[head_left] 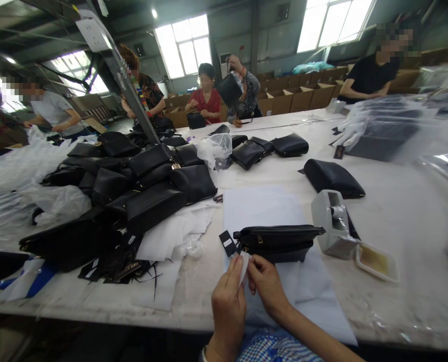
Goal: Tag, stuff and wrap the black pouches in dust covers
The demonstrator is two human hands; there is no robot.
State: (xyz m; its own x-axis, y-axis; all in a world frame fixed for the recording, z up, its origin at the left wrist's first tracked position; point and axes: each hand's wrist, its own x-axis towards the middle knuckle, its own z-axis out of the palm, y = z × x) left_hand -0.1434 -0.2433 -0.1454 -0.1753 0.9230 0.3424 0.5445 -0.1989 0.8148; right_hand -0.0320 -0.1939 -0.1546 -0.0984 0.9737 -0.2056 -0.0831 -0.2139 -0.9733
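My left hand (228, 306) is closed on a small piece of white paper (243, 267), just in front of a black handbag. My right hand (267, 282) pinches at the paper's right side, its fingertips partly hidden. The black handbag (280, 246) stands close beyond my hands, its zipped side towards me. At its left end a black hang tag (228, 243) with a white label lies on the table. Beneath the bag are large sheets of white tissue paper (261, 203).
A heap of black bags (152, 201) fills the left, with loose tags (114, 269) and plastic wrap (16, 166). A tape dispenser (333, 226) and a shallow white dish (377, 262) stand right. Another black bag (333, 178) lies behind. Several people work across the table.
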